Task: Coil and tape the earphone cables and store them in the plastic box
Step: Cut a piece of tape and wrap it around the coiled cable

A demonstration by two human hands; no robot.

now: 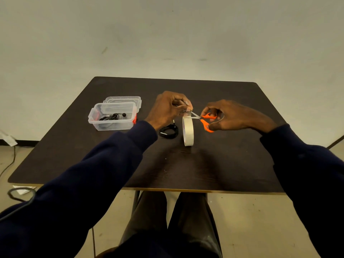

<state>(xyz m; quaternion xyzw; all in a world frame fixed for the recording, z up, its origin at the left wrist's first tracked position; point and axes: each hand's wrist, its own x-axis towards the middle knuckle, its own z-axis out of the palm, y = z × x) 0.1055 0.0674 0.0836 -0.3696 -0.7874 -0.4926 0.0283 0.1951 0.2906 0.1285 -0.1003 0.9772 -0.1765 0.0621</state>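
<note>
Head view, tape-cutting step: left hand [170, 108] pinches the strip drawn from the upright tape roll [188, 132] at frame centre, right hand [229, 118] grips orange scissors [207, 121], blades parted about the strip; coiled earphone cable [169, 131] lies just left of the roll, plastic box [113, 126] centre-left; next, likely, a clean snip.

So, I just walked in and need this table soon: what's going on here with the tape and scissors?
A person is cutting tape. The left hand pinches the tape end pulled up from the tape roll, standing on edge on the table; the right hand holds orange scissors, blades open at the strip. A coiled black cable lies beside the roll; another bundle already sits in the plastic box.
</note>
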